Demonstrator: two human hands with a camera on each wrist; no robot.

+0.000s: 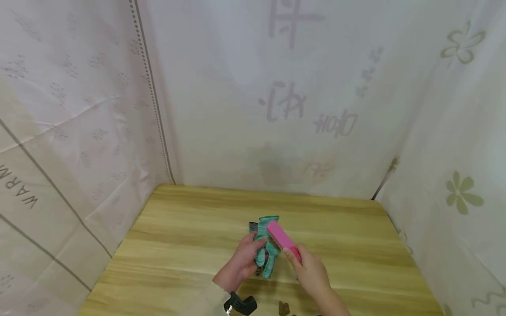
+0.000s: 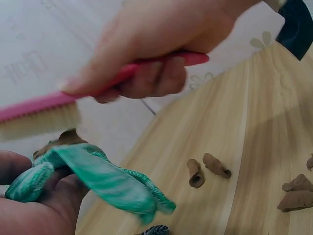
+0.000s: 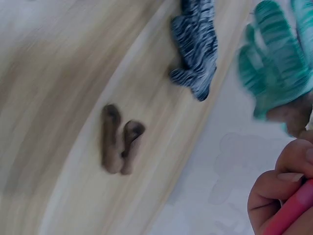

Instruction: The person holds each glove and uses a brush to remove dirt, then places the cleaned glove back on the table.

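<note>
My left hand (image 1: 244, 256) holds a green-and-white knit glove (image 1: 262, 227), whose fingers dangle loosely in the left wrist view. A brown patch or piece (image 2: 61, 139) shows on the glove, by the brush. In my right hand (image 1: 314, 273) is a pink brush (image 1: 281, 235), gripped by its handle, with pale bristles (image 2: 39, 122) facing down at the glove. Whether the bristles touch it I cannot tell. A dark blue-and-white knit glove (image 3: 198, 46) lies on the table beside the green one, mostly hidden in the head view.
Two curled brown pieces (image 2: 195, 174) lie side by side on the wooden table (image 1: 189, 237). More brown lumps (image 2: 296, 199) sit near the table's front. Printed cloth (image 1: 253, 87) hangs along the back and both sides. A black strap (image 1: 239, 303) is at my left wrist.
</note>
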